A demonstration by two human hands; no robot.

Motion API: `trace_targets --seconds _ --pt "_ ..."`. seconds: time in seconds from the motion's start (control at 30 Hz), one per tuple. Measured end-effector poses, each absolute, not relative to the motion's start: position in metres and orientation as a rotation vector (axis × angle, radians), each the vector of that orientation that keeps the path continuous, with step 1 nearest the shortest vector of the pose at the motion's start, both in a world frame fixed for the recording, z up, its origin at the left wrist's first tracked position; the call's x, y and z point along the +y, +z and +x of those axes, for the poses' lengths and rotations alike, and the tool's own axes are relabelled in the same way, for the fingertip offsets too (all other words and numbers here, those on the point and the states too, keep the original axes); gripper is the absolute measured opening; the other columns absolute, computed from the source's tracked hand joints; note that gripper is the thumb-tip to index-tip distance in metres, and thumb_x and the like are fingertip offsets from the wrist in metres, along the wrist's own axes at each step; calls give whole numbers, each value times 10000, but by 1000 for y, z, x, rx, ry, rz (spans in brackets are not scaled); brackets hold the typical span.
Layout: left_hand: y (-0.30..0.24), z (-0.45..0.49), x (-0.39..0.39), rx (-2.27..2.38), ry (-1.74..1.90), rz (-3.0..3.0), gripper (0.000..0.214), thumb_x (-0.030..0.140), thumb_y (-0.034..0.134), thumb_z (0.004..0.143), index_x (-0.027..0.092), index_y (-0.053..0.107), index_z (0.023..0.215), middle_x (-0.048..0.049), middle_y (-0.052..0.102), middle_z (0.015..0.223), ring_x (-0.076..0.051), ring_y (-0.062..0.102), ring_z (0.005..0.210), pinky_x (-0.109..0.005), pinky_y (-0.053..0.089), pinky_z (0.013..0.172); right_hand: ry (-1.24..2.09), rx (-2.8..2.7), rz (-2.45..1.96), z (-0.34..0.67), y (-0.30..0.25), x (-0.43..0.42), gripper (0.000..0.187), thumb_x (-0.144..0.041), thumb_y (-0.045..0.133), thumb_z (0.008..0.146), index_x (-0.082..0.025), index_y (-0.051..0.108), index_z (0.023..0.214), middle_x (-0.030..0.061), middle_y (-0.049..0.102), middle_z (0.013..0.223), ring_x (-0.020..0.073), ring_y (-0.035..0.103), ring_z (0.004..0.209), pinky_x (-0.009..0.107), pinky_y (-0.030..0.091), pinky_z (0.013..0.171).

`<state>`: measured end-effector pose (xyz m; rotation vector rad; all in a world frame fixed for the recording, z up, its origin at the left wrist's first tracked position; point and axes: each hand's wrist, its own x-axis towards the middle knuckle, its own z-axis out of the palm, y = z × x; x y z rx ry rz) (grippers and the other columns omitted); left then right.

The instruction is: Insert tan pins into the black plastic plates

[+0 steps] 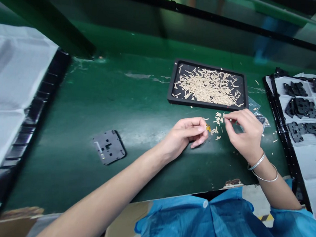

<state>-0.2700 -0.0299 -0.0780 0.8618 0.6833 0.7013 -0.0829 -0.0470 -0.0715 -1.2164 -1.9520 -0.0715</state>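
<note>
My left hand (pixel 187 134) rests on the green table, fingers curled in a pinch around a small orange piece (pixel 208 128) at its fingertips. My right hand (pixel 244 131), with two silver bangles on the wrist, pinches a small pale strip at its fingertips, just above a loose scatter of pale strips (pixel 217 123). Right behind both hands a black tray (pixel 173 83) holds a heap of several pale strips. A flat dark grey plate (pixel 109 146) with cut-outs lies alone on the table to the left of my left arm.
At the right stands a tray (pixel 307 153) lined in white with several black parts. A white sheet over a black tray (pixel 10 94) fills the left side. A crumpled clear bag (pixel 260 114) lies beside my right hand. Black rails run across the back.
</note>
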Motion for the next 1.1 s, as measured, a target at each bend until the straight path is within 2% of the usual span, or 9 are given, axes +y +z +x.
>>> trace_targets --seconds 0.1,0.3,0.7,0.8,0.97,1.1 --pt "-77 -272 -28 577 636 766 227 308 675 711 151 536 625 12 493 491 -80 382 431 -232 227 444 -48 -2018 -1131 -84 -70 -48 234 -32 530 810 -209 676 856 62 745 890 201 671 813 371 552 709" --pt "-80 -275 -29 477 575 721 231 303 663 741 146 532 634 8 489 487 -78 376 426 -241 223 464 -114 -2055 -921 -93 -63 -56 105 -134 651 818 -238 642 815 10 713 742 153 630 654 317 542 593" --pt "-77 -273 -29 511 522 758 238 319 667 721 144 540 622 6 483 492 -79 374 432 -251 213 470 -15 -2082 -850 -95 -63 -58 138 -101 645 812 -236 617 815 11 702 726 151 615 668 315 529 619" --pt "-78 -271 -30 537 574 804 282 378 670 734 146 539 644 10 486 501 -80 385 438 -242 233 459 220 -1952 -954 -99 -60 -60 120 -122 644 817 -220 612 756 -5 680 700 130 596 647 301 508 620" --pt "-83 -268 -31 577 748 874 350 392 781 664 154 531 724 34 500 559 -65 408 468 -202 252 424 979 -1549 -1202 -99 -58 -58 82 -198 688 777 -185 638 714 -12 639 677 94 561 601 218 453 514" --pt "-85 -267 -30 621 773 887 378 366 825 620 150 528 711 47 492 576 -49 398 460 -192 273 419 1362 -1381 -1209 -95 -59 -53 246 -365 786 693 -172 634 683 -20 602 644 69 503 538 188 413 459"
